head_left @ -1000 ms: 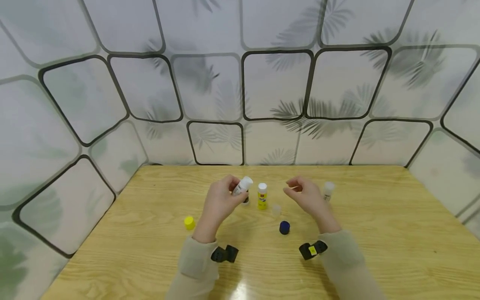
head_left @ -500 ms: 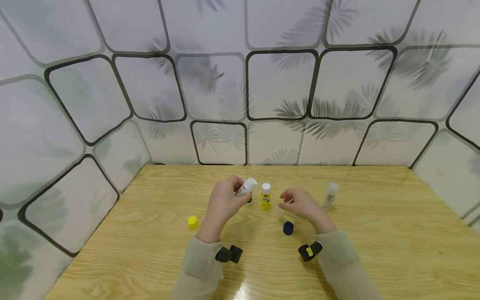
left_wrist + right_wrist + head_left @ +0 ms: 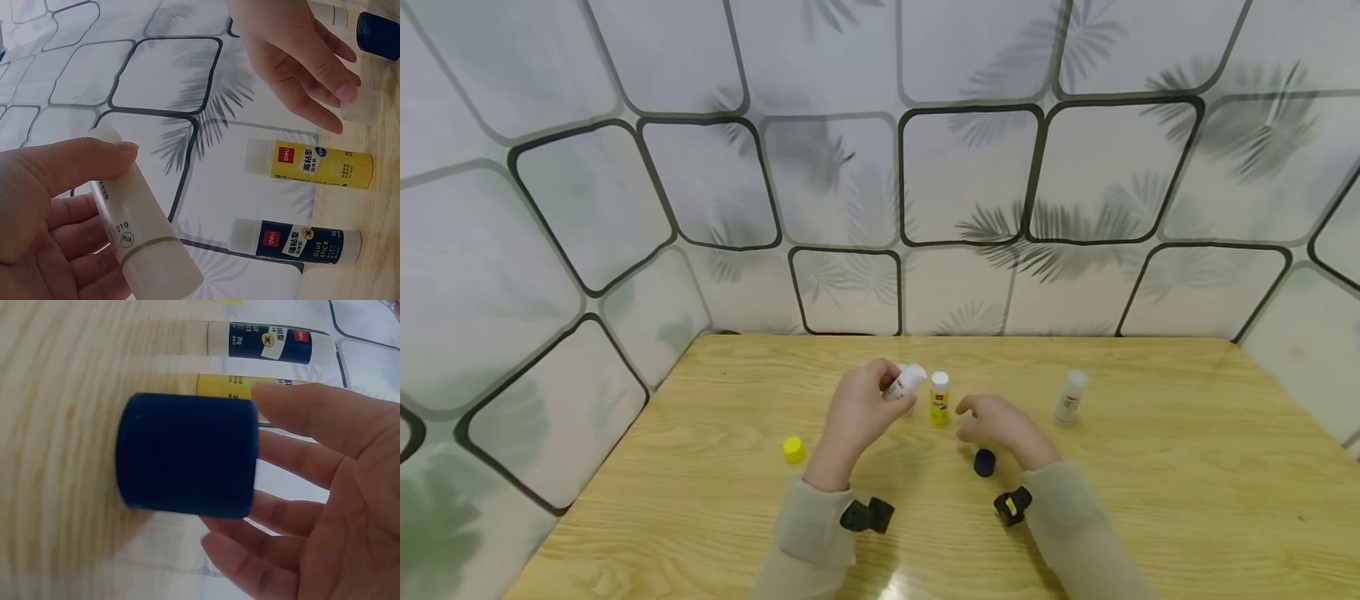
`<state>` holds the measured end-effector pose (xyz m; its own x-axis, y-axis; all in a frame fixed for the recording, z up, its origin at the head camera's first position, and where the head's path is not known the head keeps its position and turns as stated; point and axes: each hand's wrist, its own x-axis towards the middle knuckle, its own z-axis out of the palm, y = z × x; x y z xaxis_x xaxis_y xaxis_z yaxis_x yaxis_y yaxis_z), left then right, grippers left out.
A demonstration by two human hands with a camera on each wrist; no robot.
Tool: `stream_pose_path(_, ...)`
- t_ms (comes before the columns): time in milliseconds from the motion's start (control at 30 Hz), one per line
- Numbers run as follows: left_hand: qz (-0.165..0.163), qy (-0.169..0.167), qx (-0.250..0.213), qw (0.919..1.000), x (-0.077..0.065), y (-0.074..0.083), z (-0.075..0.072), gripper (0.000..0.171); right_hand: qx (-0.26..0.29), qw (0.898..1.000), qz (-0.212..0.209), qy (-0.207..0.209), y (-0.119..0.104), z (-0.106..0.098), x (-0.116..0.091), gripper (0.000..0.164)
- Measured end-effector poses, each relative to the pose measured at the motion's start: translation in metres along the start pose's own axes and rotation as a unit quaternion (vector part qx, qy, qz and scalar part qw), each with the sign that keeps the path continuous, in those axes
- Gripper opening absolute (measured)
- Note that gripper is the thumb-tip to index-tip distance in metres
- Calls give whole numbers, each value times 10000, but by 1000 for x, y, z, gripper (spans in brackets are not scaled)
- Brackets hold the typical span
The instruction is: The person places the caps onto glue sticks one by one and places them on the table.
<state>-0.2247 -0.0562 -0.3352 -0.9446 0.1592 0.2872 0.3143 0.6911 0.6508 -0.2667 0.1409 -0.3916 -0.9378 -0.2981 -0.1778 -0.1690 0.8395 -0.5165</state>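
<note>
Left hand [image 3: 861, 410], fingers curled round: one white glue stick [image 3: 147, 231], tilted, above the bench [image 3: 1210, 500] toward its far edge. Right hand [image 3: 998, 423], fingers parted: at one translucent cap [image 3: 364, 109], contact unclear.

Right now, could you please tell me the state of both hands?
Left hand: holding a white glue stick.
Right hand: at the clear cap; whether it grips it cannot be told.

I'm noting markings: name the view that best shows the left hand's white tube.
Left wrist: the white tube is large there, its "21g" legible. The head view shows it small, partly covered by the left hand; the right wrist view doesn't show it.
</note>
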Motion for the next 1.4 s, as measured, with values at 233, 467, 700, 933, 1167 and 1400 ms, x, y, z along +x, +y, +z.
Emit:
stream_pose_path(233,221,-22,73,9997,-1,2,2,21,98,9999,-64,-126,2,2,-1,28)
stream_pose_path(467,327,-46,123,9994,0,2,3,21,139,9999,-78,22,6,1,-2,20)
stream_pose_path(700,386,-38,140,9991,0,2,5,20,176,9987,-341,338,12,-7,-5,17)
stream_pose_path(933,403,19,211,9990,0,3,6,20,380,9931,-728,843,15,-24,-14,16)
stream_pose_path(1167,365,43,200,9991,-1,3,5,21,766,9880,-756,1110,8,-42,-28,23)
stream_pose_path(1400,392,74,207,9990,-1,3,6,21,1048,9797,-928,1437,-2,-54,-43,31)
